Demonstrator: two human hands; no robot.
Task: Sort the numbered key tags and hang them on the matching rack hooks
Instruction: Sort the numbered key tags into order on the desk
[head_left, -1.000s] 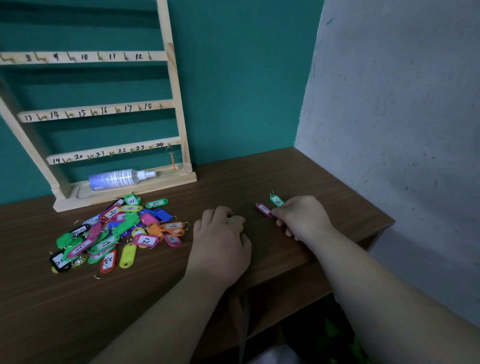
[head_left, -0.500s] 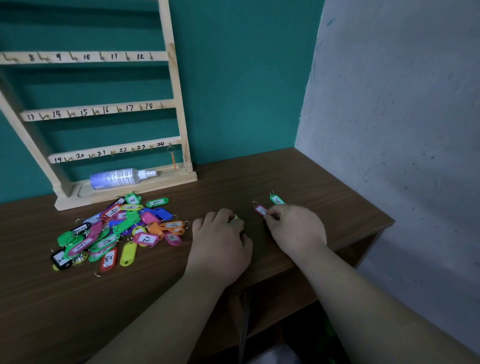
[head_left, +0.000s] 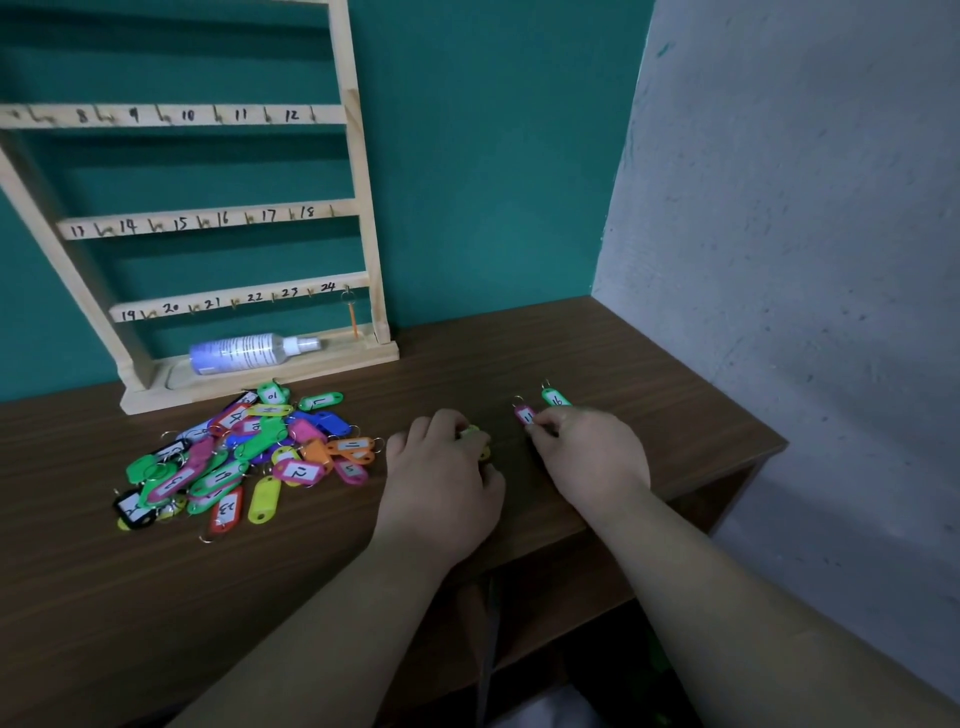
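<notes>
Early stage: your wooden rack (head_left: 363, 208) carries one orange tag (head_left: 352, 316) at hook 24, the heap of coloured plastic key tags (head_left: 244, 457) waits on the brown bench (head_left: 649, 353), fingers of your right hand (head_left: 592, 452) pinch a pink tag (head_left: 525, 415), and fingers of your left hand (head_left: 441, 478) curl over a yellow-green tag (head_left: 470, 431).
</notes>
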